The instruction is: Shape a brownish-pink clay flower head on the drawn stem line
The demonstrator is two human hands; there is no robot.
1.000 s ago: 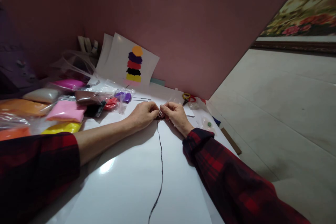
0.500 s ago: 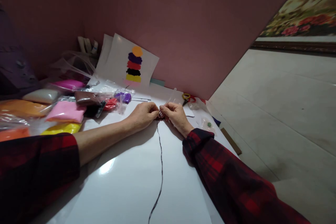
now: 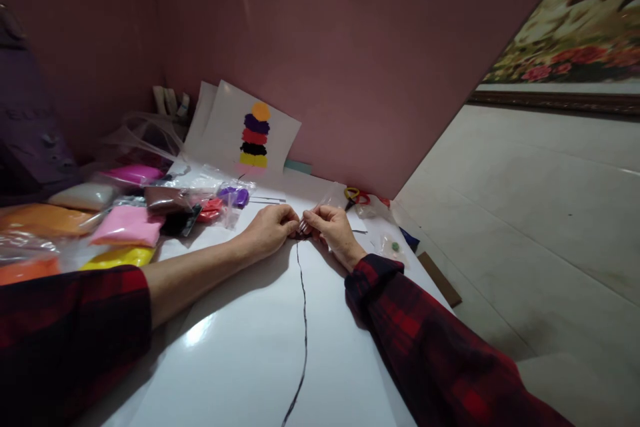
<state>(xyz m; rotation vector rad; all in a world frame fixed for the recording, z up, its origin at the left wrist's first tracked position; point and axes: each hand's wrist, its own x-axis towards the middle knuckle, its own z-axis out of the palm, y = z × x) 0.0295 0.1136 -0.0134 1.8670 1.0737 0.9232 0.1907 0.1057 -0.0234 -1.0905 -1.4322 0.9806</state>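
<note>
A thin, dark, twisted string [image 3: 304,320] runs down the white sheet [image 3: 240,360] toward the front, slightly curved. At its far end my left hand [image 3: 273,230] is closed in a pinch, thumb against forefinger. My right hand [image 3: 333,233] meets it there from the other side, its fingers also pinched together. A small dark bit shows beneath the fingertips, where the string goes out of sight. The fingers hide most of what lies between them.
Bags of coloured clay, among them a pink one [image 3: 127,227] and a purple one [image 3: 234,197], crowd the left. A card with a stacked colour drawing [image 3: 275,127] leans on the wall. Scissors [image 3: 353,197] and a small bag with a green piece [image 3: 395,247] lie right.
The whole view has shifted slightly, so things sit a little lower in the picture. Both hands stay pinched together at the string's far end, with only slight finger movement.
</note>
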